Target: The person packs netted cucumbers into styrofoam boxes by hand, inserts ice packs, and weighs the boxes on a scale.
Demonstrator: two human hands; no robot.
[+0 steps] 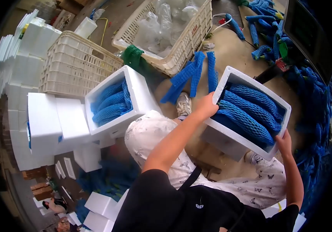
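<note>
Between my hands is a white foam box [228,133], tilted, with several long items in blue mesh sleeves [251,110] lying side by side in it. My left hand [207,106] grips its left wall, and my right hand [284,144] grips the lower right corner. To the left stands a second white foam box [144,92], which holds more blue-sleeved items [111,102]. Loose blue mesh sleeves [191,75] lie on the floor beyond my shoe.
A cream plastic crate [183,50] holds clear plastic bags. Another crate [77,63] leans beside stacked white foam boxes [21,108] at the left. A dark screen [309,34] and heaped blue-sleeved items [313,100] are at the right. Another person [56,205] is at the lower left.
</note>
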